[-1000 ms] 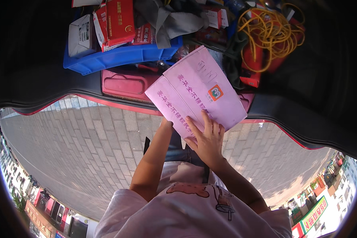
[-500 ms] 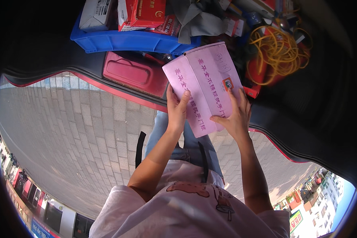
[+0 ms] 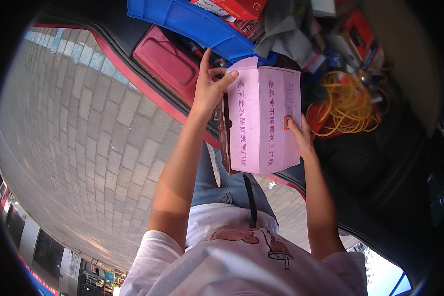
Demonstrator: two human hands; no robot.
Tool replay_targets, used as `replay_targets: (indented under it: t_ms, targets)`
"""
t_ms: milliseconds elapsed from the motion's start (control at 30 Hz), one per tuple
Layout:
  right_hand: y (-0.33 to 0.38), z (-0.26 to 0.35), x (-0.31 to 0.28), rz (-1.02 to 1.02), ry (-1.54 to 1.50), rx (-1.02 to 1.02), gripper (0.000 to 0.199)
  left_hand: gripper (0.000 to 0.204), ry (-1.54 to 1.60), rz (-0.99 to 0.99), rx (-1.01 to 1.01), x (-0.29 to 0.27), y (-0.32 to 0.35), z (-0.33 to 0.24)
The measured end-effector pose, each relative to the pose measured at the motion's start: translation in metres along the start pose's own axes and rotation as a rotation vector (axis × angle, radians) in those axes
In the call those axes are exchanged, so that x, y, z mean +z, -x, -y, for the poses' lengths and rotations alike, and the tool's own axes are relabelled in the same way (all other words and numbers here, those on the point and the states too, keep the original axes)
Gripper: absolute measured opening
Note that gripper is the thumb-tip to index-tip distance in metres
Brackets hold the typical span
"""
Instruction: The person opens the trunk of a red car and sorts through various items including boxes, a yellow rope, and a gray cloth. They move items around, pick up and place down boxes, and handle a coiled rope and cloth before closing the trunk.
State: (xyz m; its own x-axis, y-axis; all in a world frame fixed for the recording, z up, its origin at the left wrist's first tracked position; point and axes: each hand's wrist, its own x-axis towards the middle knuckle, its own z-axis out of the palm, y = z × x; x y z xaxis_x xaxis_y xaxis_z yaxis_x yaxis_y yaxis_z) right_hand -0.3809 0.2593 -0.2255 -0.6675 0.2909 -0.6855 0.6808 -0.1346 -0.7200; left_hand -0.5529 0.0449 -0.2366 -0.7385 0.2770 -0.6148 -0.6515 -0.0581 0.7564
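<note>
I hold a flat pink cardboard box [image 3: 264, 121] with purple print upright in front of me, over the edge of an open car boot. My left hand [image 3: 208, 86] grips its upper left corner, the thumb on the raised top flap. My right hand [image 3: 298, 135] holds the box's right edge, fingers on its face near a small orange mark. The box's brown inside shows along its left side.
The boot holds a blue plastic crate [image 3: 192, 22] with red packages, a dark red case [image 3: 170, 61], grey cloth [image 3: 286, 29] and a coil of yellow cord [image 3: 348, 101]. The boot's red rim [image 3: 133, 79] runs diagonally. Grey paving bricks [image 3: 79, 148] lie to the left.
The box has been raised and turned more upright, its top flap now lifted. My left hand has shifted from its lower edge up to the top left corner; my right stays on the right edge.
</note>
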Motion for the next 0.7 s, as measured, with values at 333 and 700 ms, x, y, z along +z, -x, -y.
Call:
replay_targets:
  t_ms: [333,700]
  targets:
    - [0.001,0.004,-0.008,0.035,-0.068,-0.088,0.067,0.039,-0.751,0.348,0.184,0.002,-0.007,-0.033]
    - [0.005,0.006,-0.02,0.003,-0.113,-0.004,0.065,0.035,-0.253,0.409,-0.093,-0.003,-0.044,0.012]
